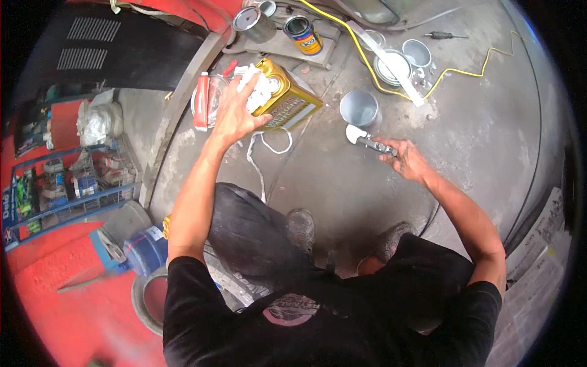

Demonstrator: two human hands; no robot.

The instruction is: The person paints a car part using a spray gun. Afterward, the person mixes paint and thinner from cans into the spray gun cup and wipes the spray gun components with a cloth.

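My left hand [235,113] is at the near left side of a gold rectangular can [293,107], its fingers spread over a crumpled white cloth [260,92] on the can's top. Whether the fingers grip the cloth is unclear. In my right hand [405,160] is a small tool with a dark handle [374,145] and a whitish, coated head [354,133]. That head is just below a grey cup [359,109] on the floor. A red-handled object [202,101] stands beside my left hand.
Open cans, one grey [254,24] and one labelled [302,35], stand on a low board. A white-filled can [392,67] has a pale strip [388,64] across it. A yellow cord [367,58] crosses the floor. At left are a blue wire basket [73,183] and blue jug [145,251].
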